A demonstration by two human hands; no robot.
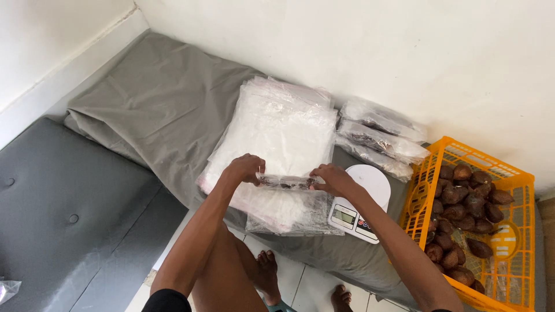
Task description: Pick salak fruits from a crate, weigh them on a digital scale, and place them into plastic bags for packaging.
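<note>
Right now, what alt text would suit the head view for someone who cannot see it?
A left hand and right hand hold a clear plastic bag over a stack of bags, beside a white scale and an orange crate of brown fruit.

bright even daylight, soft shadows, sharp focus.

Home: sheeted bed [162, 104], tiled floor [300, 283]

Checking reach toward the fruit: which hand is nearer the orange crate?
The right hand, gripping the clear bag beside the white scale, is nearer the orange crate. The left hand holds the bag's far end.
</note>
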